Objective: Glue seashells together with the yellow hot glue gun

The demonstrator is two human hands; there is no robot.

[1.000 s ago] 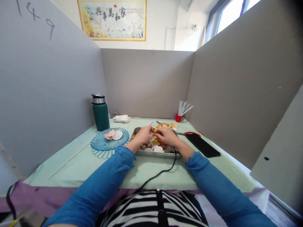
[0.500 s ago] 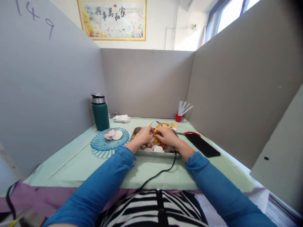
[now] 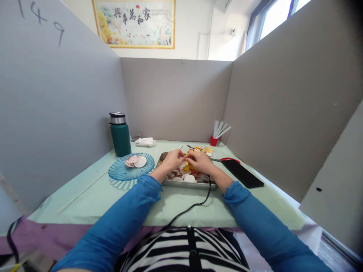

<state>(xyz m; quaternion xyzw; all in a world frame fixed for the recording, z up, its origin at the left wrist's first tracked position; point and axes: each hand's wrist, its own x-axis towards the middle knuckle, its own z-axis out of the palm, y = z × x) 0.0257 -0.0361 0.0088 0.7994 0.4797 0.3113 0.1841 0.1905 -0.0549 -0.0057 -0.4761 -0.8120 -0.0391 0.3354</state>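
Two hands: my left hand (image 3: 173, 160) and right hand (image 3: 200, 161) pinch one yellow piece (image 3: 186, 166) over the tray (image 3: 187, 184), its rim just below.

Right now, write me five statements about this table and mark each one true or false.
1. The left hand and right hand are both over the metal tray. True.
2. The green flask stands upright behind the blue plate. True.
3. The blue plate is bare. False: shells lie on it.
4. The red cup lies tipped on its side. False: it stands upright with white sticks in it.
5. The black phone lies left of the metal tray. False: it lies to the right of it.
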